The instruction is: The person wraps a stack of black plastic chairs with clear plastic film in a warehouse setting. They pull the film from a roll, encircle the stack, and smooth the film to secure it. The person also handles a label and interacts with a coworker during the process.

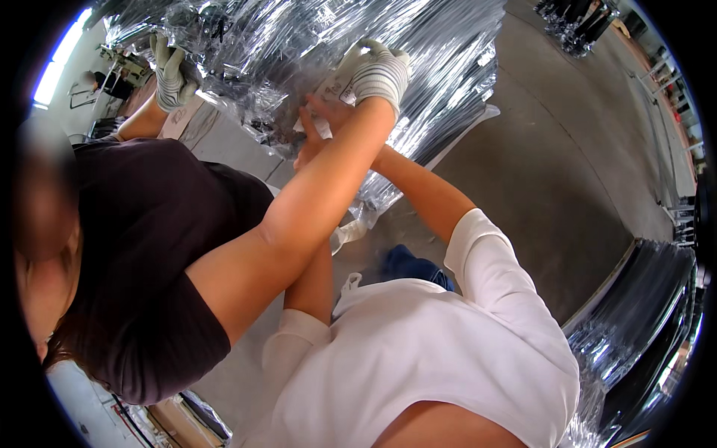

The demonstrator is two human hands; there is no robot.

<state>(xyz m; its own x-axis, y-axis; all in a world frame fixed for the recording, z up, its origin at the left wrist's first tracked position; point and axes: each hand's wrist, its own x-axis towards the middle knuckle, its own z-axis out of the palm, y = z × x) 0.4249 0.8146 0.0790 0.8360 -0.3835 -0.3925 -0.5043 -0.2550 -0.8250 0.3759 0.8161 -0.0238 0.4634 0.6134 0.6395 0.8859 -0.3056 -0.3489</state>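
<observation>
A large stack of long dark pieces in shiny clear plastic film (441, 67) lies in front of me. My left hand (308, 145) is at its near edge, fingers stretched apart and close to the film. My right hand (334, 113) reaches in beside it, fingers extended near a white label (330, 88) with handwriting. A co-worker's bare forearm crosses over both my arms and hides part of my right hand. That person's striped gloved hand (382, 75) rests on the film just beyond mine. Their other gloved hand (173, 81) is at the stack's left end.
The co-worker in a dark shirt (149, 224) stands close on my left. Another film-wrapped stack (627, 321) stands at the lower right, and wrapped dark pieces (579, 26) stand at the far right. Grey concrete floor (567, 149) spreads to my right.
</observation>
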